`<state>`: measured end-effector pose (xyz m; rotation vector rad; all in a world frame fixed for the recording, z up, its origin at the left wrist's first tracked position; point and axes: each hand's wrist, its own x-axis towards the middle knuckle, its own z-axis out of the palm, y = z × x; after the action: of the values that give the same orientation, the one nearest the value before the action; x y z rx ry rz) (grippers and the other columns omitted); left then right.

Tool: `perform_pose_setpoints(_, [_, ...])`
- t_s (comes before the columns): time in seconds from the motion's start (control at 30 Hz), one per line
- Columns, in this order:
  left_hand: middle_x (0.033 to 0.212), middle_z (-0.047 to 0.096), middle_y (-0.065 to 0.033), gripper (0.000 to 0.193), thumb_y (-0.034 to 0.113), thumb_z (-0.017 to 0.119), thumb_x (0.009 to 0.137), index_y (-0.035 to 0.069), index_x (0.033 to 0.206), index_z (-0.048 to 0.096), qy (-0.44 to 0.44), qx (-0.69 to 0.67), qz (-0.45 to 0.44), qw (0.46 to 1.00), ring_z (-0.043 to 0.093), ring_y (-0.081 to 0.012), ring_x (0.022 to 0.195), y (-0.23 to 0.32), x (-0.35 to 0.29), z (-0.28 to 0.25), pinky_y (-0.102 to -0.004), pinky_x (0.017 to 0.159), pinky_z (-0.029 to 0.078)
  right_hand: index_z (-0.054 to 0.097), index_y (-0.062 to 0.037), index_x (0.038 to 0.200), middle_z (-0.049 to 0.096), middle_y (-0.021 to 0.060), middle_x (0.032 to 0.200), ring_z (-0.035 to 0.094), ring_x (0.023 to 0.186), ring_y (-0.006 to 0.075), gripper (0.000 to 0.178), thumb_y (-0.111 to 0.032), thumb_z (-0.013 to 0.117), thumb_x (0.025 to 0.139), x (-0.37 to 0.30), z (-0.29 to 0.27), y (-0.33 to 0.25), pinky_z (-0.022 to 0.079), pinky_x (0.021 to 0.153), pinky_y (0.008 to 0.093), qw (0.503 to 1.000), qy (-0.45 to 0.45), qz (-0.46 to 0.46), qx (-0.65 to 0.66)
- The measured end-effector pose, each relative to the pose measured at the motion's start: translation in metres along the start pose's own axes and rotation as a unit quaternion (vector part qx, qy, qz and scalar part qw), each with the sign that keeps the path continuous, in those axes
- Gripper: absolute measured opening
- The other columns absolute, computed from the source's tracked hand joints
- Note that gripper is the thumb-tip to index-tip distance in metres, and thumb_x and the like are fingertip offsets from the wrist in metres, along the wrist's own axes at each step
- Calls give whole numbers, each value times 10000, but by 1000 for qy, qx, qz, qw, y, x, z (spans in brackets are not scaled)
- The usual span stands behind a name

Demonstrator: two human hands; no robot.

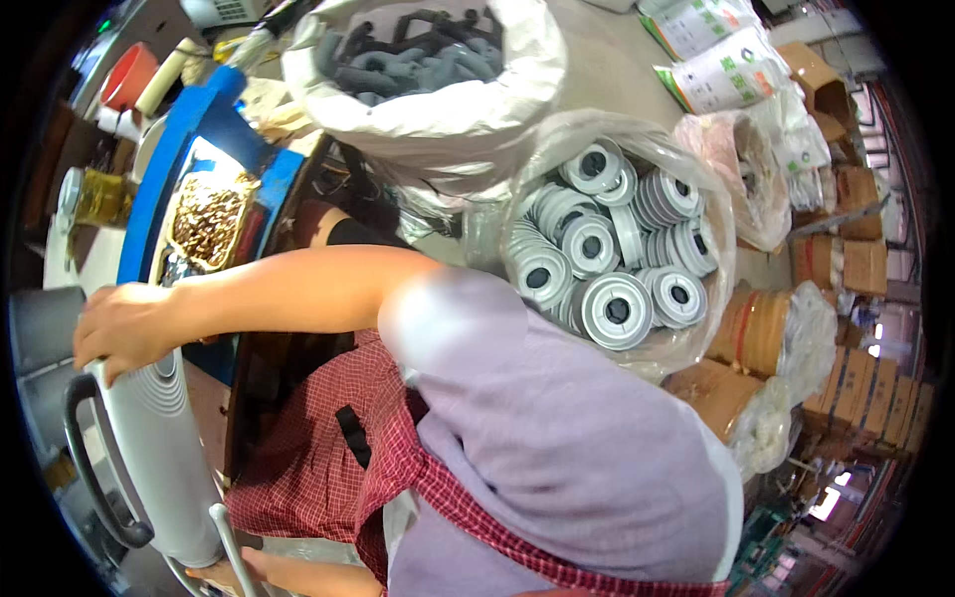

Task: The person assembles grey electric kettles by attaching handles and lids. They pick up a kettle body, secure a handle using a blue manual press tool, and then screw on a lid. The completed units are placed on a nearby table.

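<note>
The long pale-grey casing [164, 463] ran from your half-curled right hand [124, 323] to your left hand [215, 574]; I couldn't tell either grip.

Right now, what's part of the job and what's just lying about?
Part of it:
white housing under one hand
dark handle
perhaps small brass-coloured parts nearby

Apparently lying about:
red bucket
yellowish jar
white sacks
cardboard boxes
</note>
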<state>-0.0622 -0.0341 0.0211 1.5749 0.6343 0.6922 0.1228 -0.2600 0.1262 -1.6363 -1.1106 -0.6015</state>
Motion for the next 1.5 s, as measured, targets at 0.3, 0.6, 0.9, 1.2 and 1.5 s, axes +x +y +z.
perform_pose_setpoints(0.3, [1093,627,-99,477,446,450,976,22,1160,565,-13,46,19,999,611,-202,961,1,-27,41,-345,843,494,699,-62,948,704,101,920,682,775,193,158,-166,701,829,-468,-387,-114,539,692,313,753,164,451,-449])
perform_pose_setpoints(0.6, [1108,622,-92,476,445,454,973,28,1175,559,56,21,29,998,603,-210,980,61,-50,-24,-356,865,485,417,-62,1379,505,203,1331,529,1163,360,860,-235,825,643,-704,-566,-155,431,1000,454,251,-97,767,-583])
perform_pose_setpoints(0.9, [1184,595,-98,482,428,492,950,31,1218,542,157,99,134,974,567,-233,1072,68,-92,-225,-374,933,449,674,-43,1072,658,192,1126,666,927,326,540,-393,749,668,-539,-544,-162,520,802,432,290,-340,757,-476])
perform_pose_setpoints(1.2, [1207,595,-101,461,379,448,988,20,1269,517,167,-183,-61,967,579,-213,1075,25,-163,-208,-337,929,466,567,19,1234,577,135,948,563,857,258,753,-359,814,631,-152,-143,-110,448,789,342,954,-112,269,63])
perform_pose_setpoints(1.5, [1127,639,-70,432,396,506,974,45,1218,566,277,-278,-119,912,626,-186,986,16,-179,-221,-297,842,515,608,87,1162,565,170,963,540,790,251,728,-325,848,612,-47,-14,-132,461,674,337,970,-99,-114,189])
